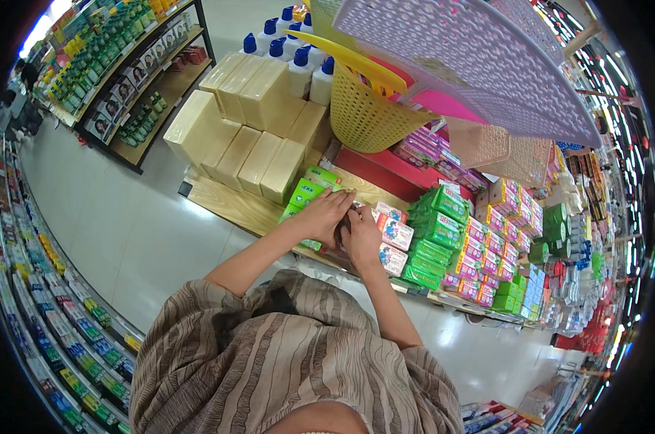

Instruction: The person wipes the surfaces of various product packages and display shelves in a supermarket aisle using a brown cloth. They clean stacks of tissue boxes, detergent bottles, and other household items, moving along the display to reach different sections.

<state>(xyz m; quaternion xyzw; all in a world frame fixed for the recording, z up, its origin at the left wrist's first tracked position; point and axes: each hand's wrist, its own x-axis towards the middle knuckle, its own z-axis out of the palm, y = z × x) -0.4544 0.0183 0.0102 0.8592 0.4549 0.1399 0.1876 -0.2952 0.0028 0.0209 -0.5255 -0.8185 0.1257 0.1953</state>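
Note:
In front of me, both hands meet over dark brown packs (339, 237) on a wooden display table (224, 200). My left hand (327, 214) lies along their left side, its fingers reaching over the far end. From the right, my right hand (364, 237) has its fingers bent over the same packs. The hands hide most of these packs and their print. Green packs (304, 194) are stacked just left of my left hand. White soap boxes with coloured print (395, 233) stand right beside my right hand.
Cream wrapped blocks (251, 157) and white pump bottles (300, 70) stand behind to the left. A yellow perforated basket (363, 116) and a large lilac woven-plastic piece (457, 59) rise at the back. Green wrapped packs (436, 238) and pink-white boxes (476, 247) continue rightward. Shelving (137, 103) is at left.

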